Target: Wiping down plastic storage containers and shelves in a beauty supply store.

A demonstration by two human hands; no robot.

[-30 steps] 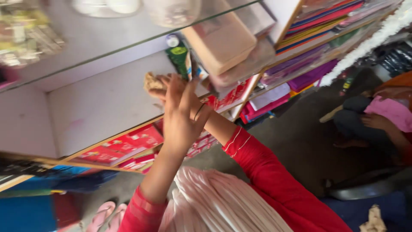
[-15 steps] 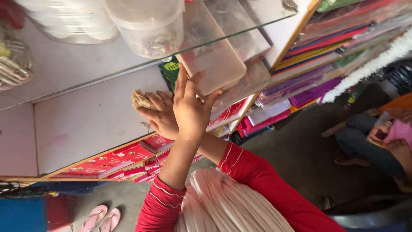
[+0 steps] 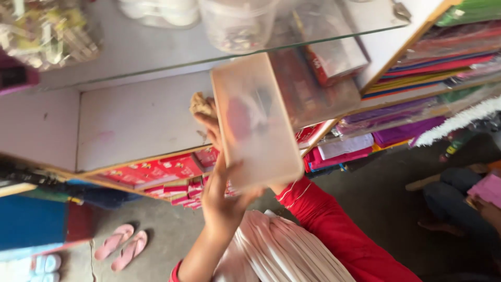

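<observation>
Item one: a translucent rectangular plastic box (image 3: 257, 122), pale peach, tilted on end before the shelf unit. I held it from below in my left hand (image 3: 222, 201), fingers clenched around its lower edge, palm under the bottom corner.

Item two: a small tan crumpled wad (image 3: 201, 104), pinched in my right hand (image 3: 214, 130), whose fingers were closed on it just behind the box's left edge (most of that hand was hidden by the box). My red sleeve (image 3: 334, 230) ran down from it to the lower right.

Item three: a glass shelf (image 3: 130, 52) above, carrying a clear plastic jar (image 3: 237, 23) and a bag of wrapped sweets (image 3: 47, 31).

Item four: red packets (image 3: 151, 172) stacked on the wooden ledge beneath the white panel.

Item five: a pair of pink sandals (image 3: 122, 245) on the floor, lower left.
</observation>
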